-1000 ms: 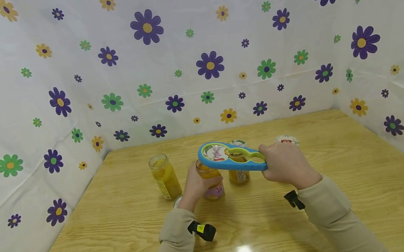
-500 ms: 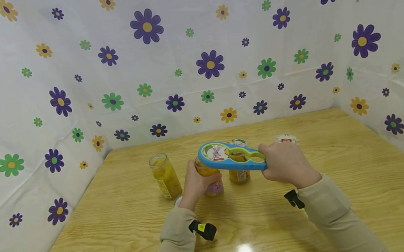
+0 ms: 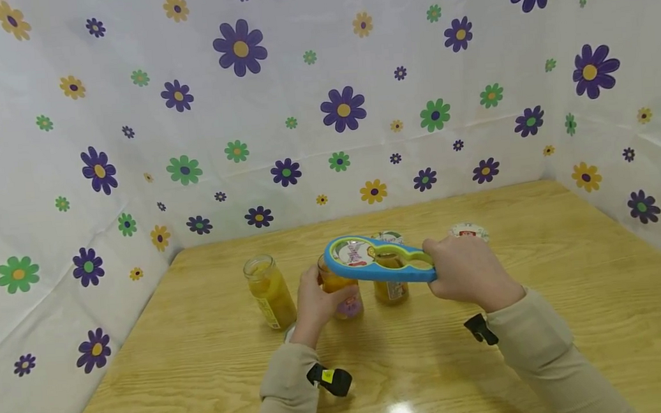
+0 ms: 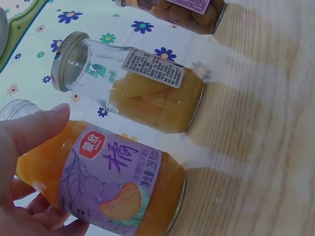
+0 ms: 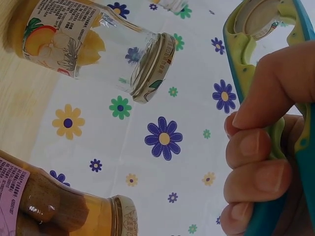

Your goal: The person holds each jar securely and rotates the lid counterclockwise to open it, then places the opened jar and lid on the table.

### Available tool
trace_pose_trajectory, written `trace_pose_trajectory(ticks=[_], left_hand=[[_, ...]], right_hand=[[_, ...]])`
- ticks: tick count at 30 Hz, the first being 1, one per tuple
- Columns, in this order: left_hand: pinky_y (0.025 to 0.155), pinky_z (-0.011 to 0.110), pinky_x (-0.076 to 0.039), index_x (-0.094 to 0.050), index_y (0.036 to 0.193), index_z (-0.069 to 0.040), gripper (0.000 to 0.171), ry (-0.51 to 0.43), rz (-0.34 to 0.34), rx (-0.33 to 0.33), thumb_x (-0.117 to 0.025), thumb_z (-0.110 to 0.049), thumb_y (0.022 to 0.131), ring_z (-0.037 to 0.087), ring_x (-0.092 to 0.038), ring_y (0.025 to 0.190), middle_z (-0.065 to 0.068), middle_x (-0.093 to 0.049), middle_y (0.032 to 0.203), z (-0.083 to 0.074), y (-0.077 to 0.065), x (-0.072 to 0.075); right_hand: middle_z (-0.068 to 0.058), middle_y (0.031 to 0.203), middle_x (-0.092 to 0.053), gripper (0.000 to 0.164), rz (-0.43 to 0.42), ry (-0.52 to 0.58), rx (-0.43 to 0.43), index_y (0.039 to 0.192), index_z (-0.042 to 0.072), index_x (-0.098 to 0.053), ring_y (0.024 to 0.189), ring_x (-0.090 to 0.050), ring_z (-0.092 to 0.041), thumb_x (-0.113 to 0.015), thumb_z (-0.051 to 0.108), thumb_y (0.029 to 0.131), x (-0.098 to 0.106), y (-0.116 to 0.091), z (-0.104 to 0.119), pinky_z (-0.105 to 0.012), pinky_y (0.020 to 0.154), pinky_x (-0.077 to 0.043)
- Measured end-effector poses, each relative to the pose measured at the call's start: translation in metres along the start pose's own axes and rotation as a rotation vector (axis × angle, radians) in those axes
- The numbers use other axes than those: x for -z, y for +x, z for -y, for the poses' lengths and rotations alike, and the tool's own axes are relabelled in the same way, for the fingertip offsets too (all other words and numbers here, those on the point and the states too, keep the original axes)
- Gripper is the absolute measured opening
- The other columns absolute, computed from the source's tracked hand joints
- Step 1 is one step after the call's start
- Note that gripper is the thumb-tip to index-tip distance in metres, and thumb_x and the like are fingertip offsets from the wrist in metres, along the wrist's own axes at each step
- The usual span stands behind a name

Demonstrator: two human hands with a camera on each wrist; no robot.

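In the head view my left hand (image 3: 316,300) grips a jar of orange segments (image 4: 110,177) with a purple label. Its glass mouth (image 4: 19,109) shows bare, without a lid, in the left wrist view. My right hand (image 3: 470,267) has its fingers wrapped round the handle of a blue and green jar opener (image 3: 378,273). A printed lid (image 3: 353,253) sits inside the opener's round end, overlapping the jar's mouth in the head view. Behind the opener stands a lidded jar of yellow fruit (image 4: 150,98).
An uncapped jar of yellow fruit (image 3: 272,294) stands left of my left hand. A lidded jar of brown round fruit (image 5: 54,209) is largely hidden behind my right hand. Part of a loose lid (image 3: 290,332) shows by my left wrist. Flower-patterned cloth (image 3: 323,104) encloses the wooden table (image 3: 204,381).
My left hand and the orange jar have shifted slightly left and away, so the opener covers more of the jar's mouth. My right hand keeps the opener almost still.
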State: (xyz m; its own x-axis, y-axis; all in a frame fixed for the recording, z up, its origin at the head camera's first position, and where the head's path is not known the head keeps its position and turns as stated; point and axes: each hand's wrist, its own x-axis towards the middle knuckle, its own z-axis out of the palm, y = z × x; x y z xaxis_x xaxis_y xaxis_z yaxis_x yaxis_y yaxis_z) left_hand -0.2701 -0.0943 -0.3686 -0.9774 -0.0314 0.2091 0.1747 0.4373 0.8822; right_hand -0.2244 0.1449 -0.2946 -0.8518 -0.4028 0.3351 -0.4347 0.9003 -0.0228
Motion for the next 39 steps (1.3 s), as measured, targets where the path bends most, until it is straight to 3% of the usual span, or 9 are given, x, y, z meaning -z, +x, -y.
trace_pose_trajectory(ticks=[7,20,30,39], left_hand=[[0.095,0.045,-0.033,-0.042,0.12,-0.004,0.062,0.029,-0.029,0.038,-0.076,-0.015,0.069,0.03,-0.041,0.116,0.015,-0.048,0.123,-0.0057,-0.0021,0.0024],[0.09,0.043,-0.039,-0.049,0.111,-0.001,0.047,0.106,-0.053,-0.038,-0.073,-0.016,0.073,0.03,-0.045,0.107,0.014,-0.049,0.114,-0.0087,-0.0045,0.0026],[0.088,0.041,-0.041,-0.05,0.111,0.0,0.045,0.172,-0.055,-0.055,-0.071,-0.016,0.074,0.029,-0.046,0.105,0.013,-0.048,0.11,-0.0069,-0.0033,0.0012],[0.084,0.042,-0.044,-0.046,0.118,0.001,0.048,0.127,-0.034,-0.057,-0.068,-0.009,0.076,0.032,-0.046,0.11,0.015,-0.049,0.118,-0.0058,-0.0013,0.0001]], right_hand=[[0.002,0.051,-0.039,0.014,-0.012,-0.001,0.0,0.07,0.01,-0.051,0.044,-0.036,-0.014,-0.063,0.011,0.063,-0.0014,-0.0003,-0.0007,-0.025,0.039,-0.031],[0.002,0.052,-0.04,0.013,0.01,0.015,-0.01,0.072,0.009,-0.053,0.044,-0.037,-0.013,-0.063,0.01,0.064,0.0008,-0.0004,0.0007,-0.024,0.04,-0.031],[0.002,0.052,-0.04,0.014,-0.002,0.027,-0.005,0.075,0.007,-0.055,0.045,-0.037,-0.014,-0.063,0.009,0.063,0.0009,-0.0011,-0.0002,-0.024,0.04,-0.032],[0.002,0.051,-0.039,0.013,-0.001,0.023,-0.001,0.07,0.01,-0.052,0.044,-0.036,-0.013,-0.062,0.009,0.063,0.0018,-0.0017,-0.0006,-0.024,0.04,-0.03]])
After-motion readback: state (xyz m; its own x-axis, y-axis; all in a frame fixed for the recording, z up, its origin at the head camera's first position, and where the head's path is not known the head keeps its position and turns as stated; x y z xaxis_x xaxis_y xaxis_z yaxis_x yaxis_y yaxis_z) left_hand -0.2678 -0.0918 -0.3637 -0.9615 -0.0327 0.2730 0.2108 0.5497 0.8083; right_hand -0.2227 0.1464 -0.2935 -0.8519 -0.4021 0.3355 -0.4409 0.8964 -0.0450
